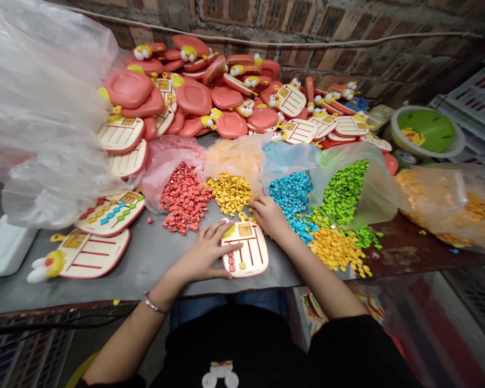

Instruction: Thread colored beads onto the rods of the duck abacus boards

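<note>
My left hand (204,250) grips the left side of a cream toy board (255,250) with a red rim, which lies flat near the table's front edge. Its thumb is at the lower edge, while the other fingers stretch over the face. Red pieces (231,261) fill the lower part of the leftmost slot, and one yellow piece (243,265) sits low in another slot. My right hand (270,215) is at the near right edge of a heap of small yellow pieces (230,194). Its fingers are curled together, and whatever is between the fingertips is hidden.
Plastic bags spill red pieces (186,196), blue pieces (291,194) and green pieces (345,188). Loose yellow clips (339,250) lie at right. Two boards (92,258) are at left, one filled. More boards (194,97) are piled behind, beside a green bowl (426,129).
</note>
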The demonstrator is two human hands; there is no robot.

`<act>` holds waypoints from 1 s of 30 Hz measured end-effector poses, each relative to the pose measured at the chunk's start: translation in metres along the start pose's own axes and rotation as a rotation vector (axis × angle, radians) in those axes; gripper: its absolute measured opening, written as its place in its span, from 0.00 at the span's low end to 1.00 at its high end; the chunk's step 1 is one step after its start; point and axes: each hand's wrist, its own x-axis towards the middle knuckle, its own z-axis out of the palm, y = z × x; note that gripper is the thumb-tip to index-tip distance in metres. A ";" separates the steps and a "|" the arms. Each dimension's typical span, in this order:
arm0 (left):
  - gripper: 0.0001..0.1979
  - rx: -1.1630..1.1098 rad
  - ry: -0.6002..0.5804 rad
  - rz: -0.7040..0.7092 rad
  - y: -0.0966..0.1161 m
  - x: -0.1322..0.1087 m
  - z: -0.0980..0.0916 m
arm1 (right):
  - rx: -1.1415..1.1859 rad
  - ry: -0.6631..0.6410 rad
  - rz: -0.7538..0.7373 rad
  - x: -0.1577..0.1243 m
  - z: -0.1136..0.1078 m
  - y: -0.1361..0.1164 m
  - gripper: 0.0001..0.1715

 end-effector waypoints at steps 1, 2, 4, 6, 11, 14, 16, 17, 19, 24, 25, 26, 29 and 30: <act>0.34 -0.005 -0.006 0.003 0.001 0.000 -0.001 | -0.047 -0.018 0.013 0.004 0.001 -0.002 0.13; 0.32 -0.010 -0.013 0.008 0.002 0.000 -0.001 | -0.090 -0.034 0.028 0.006 0.001 -0.003 0.13; 0.31 -0.022 -0.026 0.008 0.003 0.001 -0.002 | -0.126 -0.042 0.057 0.008 0.001 -0.004 0.11; 0.36 -0.033 -0.030 -0.005 0.003 0.001 -0.002 | -0.046 -0.001 0.068 0.003 -0.001 -0.003 0.11; 0.31 -0.055 -0.027 -0.010 0.004 0.000 -0.001 | 0.355 0.083 -0.049 -0.026 -0.015 -0.008 0.08; 0.29 -0.063 -0.029 -0.010 0.004 0.000 0.000 | 0.402 0.064 -0.107 -0.039 -0.013 -0.013 0.10; 0.35 -0.065 -0.036 -0.026 0.004 0.001 -0.001 | 0.341 0.082 -0.096 -0.044 -0.007 -0.015 0.11; 0.38 -0.064 -0.041 -0.037 0.004 0.001 -0.001 | 0.285 0.097 -0.086 -0.046 -0.004 -0.016 0.11; 0.43 -0.055 -0.045 -0.056 0.004 0.002 -0.001 | 0.162 0.118 -0.083 -0.048 0.001 -0.016 0.11; 0.50 -0.038 -0.014 -0.095 0.004 0.003 -0.001 | 0.145 0.095 -0.122 -0.056 -0.001 -0.015 0.10; 0.51 -0.042 -0.008 -0.102 0.003 0.003 -0.001 | 0.189 0.098 -0.113 -0.058 -0.002 -0.015 0.09; 0.52 -0.046 -0.002 -0.106 0.003 0.002 -0.001 | 0.235 0.102 -0.101 -0.061 -0.004 -0.014 0.09; 0.52 -0.051 0.007 -0.105 0.002 0.002 0.000 | 0.344 0.112 -0.086 -0.069 -0.007 -0.011 0.09; 0.51 -0.053 0.009 -0.102 0.002 0.003 0.000 | 0.372 0.114 -0.092 -0.072 -0.007 -0.011 0.09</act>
